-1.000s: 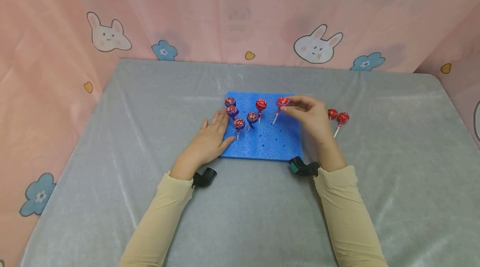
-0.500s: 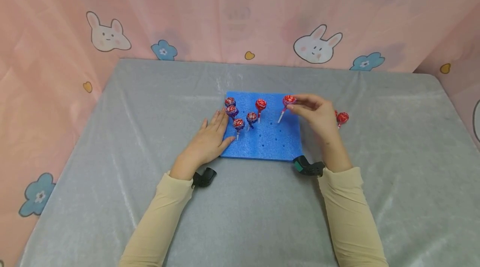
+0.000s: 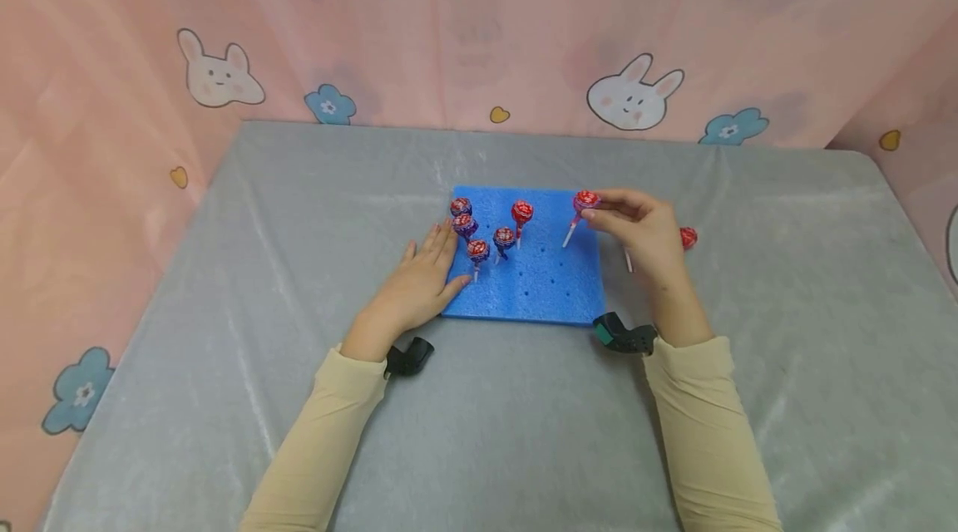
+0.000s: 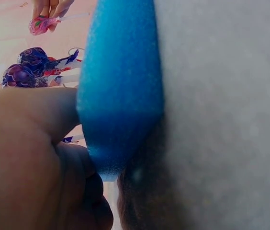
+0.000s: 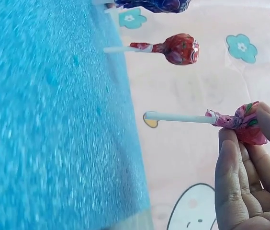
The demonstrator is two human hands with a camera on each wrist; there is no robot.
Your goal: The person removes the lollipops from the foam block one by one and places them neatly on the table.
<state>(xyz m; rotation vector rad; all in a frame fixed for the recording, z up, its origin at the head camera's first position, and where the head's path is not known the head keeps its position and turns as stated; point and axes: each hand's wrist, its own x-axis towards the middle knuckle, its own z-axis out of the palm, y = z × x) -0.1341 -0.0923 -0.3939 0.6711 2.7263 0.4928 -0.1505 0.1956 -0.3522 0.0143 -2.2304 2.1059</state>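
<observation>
A blue foam board [image 3: 516, 299] with small holes lies on the table, and several wrapped lollipops stand in it by their sticks. Most have dark purple wrappers, such as the lollipop [image 3: 477, 250] near the left edge; one red lollipop [image 5: 180, 49] stands farther right. My left hand [image 3: 415, 287] rests flat along the board's left edge, fingers extended and thumb over the near corner. Between thumb and fingers, my right hand [image 3: 644, 237] pinches a pink-red lollipop [image 5: 250, 124] by its head. Its white stick points down over the board's right part, the tip free above the foam.
A red lollipop [image 3: 688, 238] lies on the grey table [image 3: 808, 307] to the right, partly hidden behind the right hand. A white stick [image 3: 629, 260] shows beneath that hand. A pink curtain [image 3: 479, 33] with rabbit prints hangs behind the table.
My right hand has moved a little to the right with the pink-red lollipop, covering more of the loose lollipops on the table. The left hand has stayed on the board.
</observation>
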